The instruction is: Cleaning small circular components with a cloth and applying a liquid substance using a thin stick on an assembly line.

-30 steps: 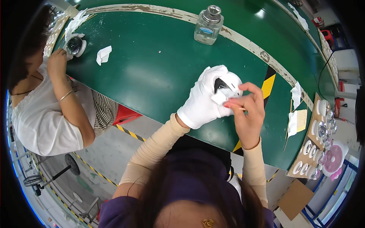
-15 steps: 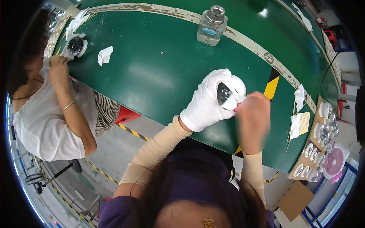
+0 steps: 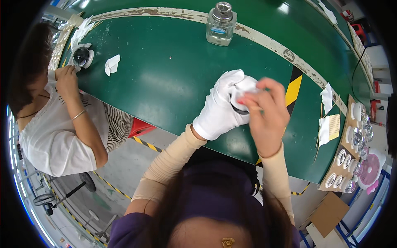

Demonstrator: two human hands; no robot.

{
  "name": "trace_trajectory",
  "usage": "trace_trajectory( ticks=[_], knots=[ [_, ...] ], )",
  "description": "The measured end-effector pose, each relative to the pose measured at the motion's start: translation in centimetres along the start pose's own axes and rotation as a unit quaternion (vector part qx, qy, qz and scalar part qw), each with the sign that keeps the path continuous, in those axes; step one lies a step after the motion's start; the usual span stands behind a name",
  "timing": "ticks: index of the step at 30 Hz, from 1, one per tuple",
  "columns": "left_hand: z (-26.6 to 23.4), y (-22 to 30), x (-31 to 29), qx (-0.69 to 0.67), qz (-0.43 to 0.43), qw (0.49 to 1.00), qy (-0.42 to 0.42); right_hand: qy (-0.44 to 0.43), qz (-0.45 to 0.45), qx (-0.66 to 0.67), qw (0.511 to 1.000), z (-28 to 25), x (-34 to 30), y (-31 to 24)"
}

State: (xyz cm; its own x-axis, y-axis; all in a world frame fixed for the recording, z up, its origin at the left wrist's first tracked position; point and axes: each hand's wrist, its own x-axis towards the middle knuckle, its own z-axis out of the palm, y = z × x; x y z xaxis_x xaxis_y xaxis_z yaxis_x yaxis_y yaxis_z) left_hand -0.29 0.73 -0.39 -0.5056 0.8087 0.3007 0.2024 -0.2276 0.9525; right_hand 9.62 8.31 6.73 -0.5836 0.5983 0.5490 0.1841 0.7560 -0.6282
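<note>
My left hand (image 3: pixel 221 105), in a white glove, wraps round a dome-shaped piece with a dark glassy face (image 3: pixel 238 108) and white body; the glove and my right hand hide much of it. Bare and slightly blurred, my right hand (image 3: pixel 269 113) reaches over that face from the right, fingers bent together. Between its fingertips and the dome shows a white, smeared patch that looks like a cloth (image 3: pixel 245 91). Both hands are above the green table (image 3: pixel 165 91), near its front edge.
A glass bottle with a metal top (image 3: pixel 221 25) stands at the back. White cloth scraps (image 3: pixel 112 65) lie left and right. To the right is a board (image 3: pixel 333 171) of clear domes and white rings. At left, a co-worker (image 3: pixel 62 128) sits by a similar dark ball (image 3: pixel 81 56).
My right hand has moved up and left, over the dome's dark face, covering more of it. The whole view has shifted slightly. My left hand keeps its hold.
</note>
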Motion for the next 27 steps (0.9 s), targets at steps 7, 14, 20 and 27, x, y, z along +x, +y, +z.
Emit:
trace_trajectory(
  ticks=[7, 14, 20, 27],
  knots=[
    [-0.7, 0.7, 0.3, 0.108, 0.051, 0.993, 0.0, -0.056, 0.035, -0.033, 0.997, -1.6, -1.6, -0.4],
    [-0.7, 1.1, 1.4, 0.146, 0.111, 0.982, -0.039, 0.037, -0.049, -0.081, 0.995, 1.3, 2.7, 0.4],
    [-1.5, 1.0, 1.1, 0.132, 0.037, 0.989, -0.046, 0.078, 0.232, 0.262, 0.933, -1.7, 2.0, 3.1],
    [-1.7, 1.0, 1.8, 0.074, 0.012, 0.994, -0.076, -0.017, 0.102, 0.204, 0.973, -1.5, -2.3, 1.5]
  ],
)
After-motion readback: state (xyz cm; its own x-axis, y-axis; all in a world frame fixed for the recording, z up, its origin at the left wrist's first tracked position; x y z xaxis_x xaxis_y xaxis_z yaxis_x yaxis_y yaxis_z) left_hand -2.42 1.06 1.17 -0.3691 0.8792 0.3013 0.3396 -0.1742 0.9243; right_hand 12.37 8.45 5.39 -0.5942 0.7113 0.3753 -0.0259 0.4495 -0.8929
